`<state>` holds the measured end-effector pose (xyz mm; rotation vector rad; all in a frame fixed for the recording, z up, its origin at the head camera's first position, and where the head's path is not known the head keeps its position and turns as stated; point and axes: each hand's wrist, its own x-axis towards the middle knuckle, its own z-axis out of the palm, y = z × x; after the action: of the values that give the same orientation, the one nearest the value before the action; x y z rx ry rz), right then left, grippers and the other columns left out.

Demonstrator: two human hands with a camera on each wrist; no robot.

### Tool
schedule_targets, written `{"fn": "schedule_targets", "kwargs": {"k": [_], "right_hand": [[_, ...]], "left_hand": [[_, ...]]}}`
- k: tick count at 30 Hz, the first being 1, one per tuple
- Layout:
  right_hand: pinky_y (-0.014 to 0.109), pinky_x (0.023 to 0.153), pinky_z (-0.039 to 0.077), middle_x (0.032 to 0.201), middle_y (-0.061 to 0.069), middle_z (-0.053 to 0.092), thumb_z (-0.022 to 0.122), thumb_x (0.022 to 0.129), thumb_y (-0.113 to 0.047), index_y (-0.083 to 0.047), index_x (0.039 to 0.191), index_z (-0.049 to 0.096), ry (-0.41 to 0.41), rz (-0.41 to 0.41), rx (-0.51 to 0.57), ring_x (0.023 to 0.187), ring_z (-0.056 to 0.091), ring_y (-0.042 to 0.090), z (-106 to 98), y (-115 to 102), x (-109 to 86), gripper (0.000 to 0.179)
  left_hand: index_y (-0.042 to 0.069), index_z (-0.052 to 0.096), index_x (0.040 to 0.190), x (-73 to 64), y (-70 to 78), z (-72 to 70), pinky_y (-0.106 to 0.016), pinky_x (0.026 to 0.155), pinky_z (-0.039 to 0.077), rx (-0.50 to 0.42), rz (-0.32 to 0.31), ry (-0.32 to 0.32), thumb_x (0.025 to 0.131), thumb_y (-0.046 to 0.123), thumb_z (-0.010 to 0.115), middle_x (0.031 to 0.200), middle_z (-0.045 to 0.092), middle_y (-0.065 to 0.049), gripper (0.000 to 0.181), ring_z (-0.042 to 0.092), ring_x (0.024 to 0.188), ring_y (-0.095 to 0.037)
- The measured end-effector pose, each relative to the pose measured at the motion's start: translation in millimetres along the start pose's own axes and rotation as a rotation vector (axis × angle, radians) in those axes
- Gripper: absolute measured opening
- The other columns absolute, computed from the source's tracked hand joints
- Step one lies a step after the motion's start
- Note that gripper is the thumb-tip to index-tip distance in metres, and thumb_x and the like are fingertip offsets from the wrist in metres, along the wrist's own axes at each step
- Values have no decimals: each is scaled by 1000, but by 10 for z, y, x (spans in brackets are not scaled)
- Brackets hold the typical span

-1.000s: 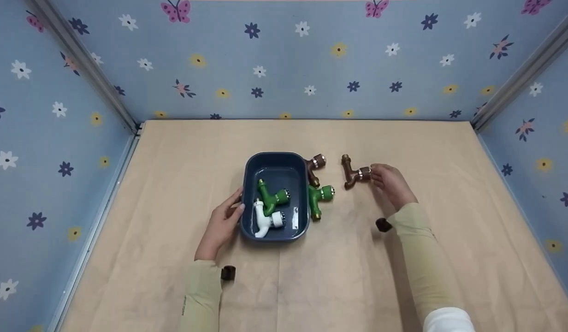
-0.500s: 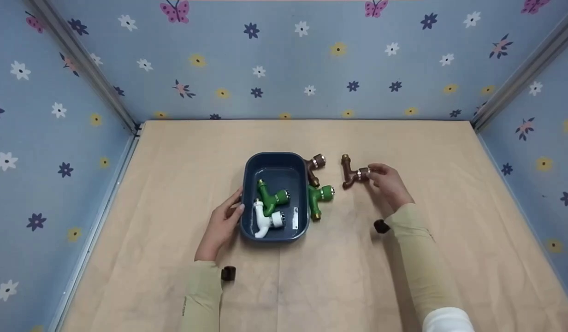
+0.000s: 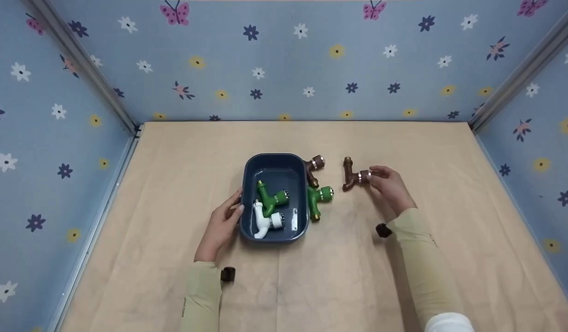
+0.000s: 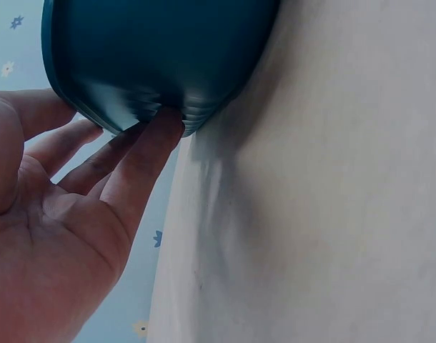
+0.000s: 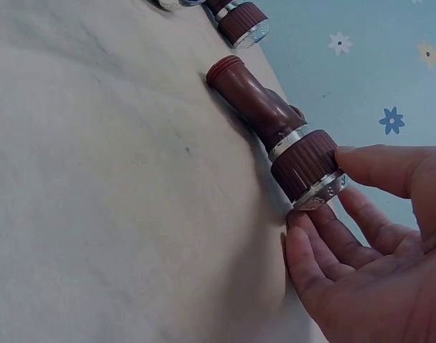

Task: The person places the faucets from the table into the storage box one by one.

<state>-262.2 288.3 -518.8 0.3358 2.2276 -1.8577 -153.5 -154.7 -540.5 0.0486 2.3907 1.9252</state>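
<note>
My left hand (image 3: 221, 228) rests at the left side of a dark blue plastic basin (image 3: 306, 230). Its fairly straight fingers touch the outer wall, as the left wrist view shows. Inside lie a green tap (image 3: 269, 203) and a white tap (image 3: 263, 223). To the right, my right hand (image 3: 393, 186) pinches the ribbed knob of a brown tap (image 3: 351, 180). In the right wrist view the thumb is on the knob of this tap (image 5: 257, 107), with the fingers at its silvery end. The tap's underside is partly hidden.
Against the basin's right side lie another brown tap (image 3: 317, 162) and a green tap (image 3: 321, 194), both partly covered by the rim. A beige cloth (image 3: 330, 276) covers the table. Blue flowered panels (image 3: 284, 60) stand behind and at both sides.
My right hand has moved slightly left, its thumb and fingers coming from the knob's end onto the brown tap's knob. The left hand and basin stay put.
</note>
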Motion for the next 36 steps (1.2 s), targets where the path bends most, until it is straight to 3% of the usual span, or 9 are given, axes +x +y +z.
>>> {"fn": "schedule_targets", "kwargs": {"k": [5, 11, 19, 36], "right_hand": [[36, 99, 43, 132, 21, 47, 54, 95, -2, 5, 139, 39, -17, 28, 67, 110, 56, 22, -6, 16, -13, 47], [36, 100, 42, 134, 23, 45, 54, 95, -2, 6, 140, 39, -24, 18, 45, 111, 56, 22, -27, 31, -38, 48], [36, 100, 42, 133, 24, 47, 54, 95, 0, 8, 139, 39, -39, -6, 67, 104, 59, 17, -48, 77, -51, 47], [37, 101, 41, 137, 23, 45, 54, 94, -1, 6, 140, 41, -61, 5, 53, 105, 58, 16, -37, 71, -143, 49]], "left_hand": [[23, 41, 146, -3, -18, -4, -41, 91, 49, 5, 15, 7, 100, 18, 52, 141, 48, -11, 48, 56, 116, -28], [20, 39, 147, -15, 8, -13, -42, 95, 46, -7, 7, -14, 100, 19, 51, 143, 45, -13, 49, 52, 121, -30], [9, 34, 148, -129, 330, -23, -44, 98, 43, -8, 1, -49, 101, 10, 49, 145, 39, -22, 50, 48, 123, -38], [10, 35, 148, -145, 373, -28, -44, 95, 46, -3, -14, -51, 101, 11, 49, 144, 41, -21, 50, 50, 123, -36]]}}
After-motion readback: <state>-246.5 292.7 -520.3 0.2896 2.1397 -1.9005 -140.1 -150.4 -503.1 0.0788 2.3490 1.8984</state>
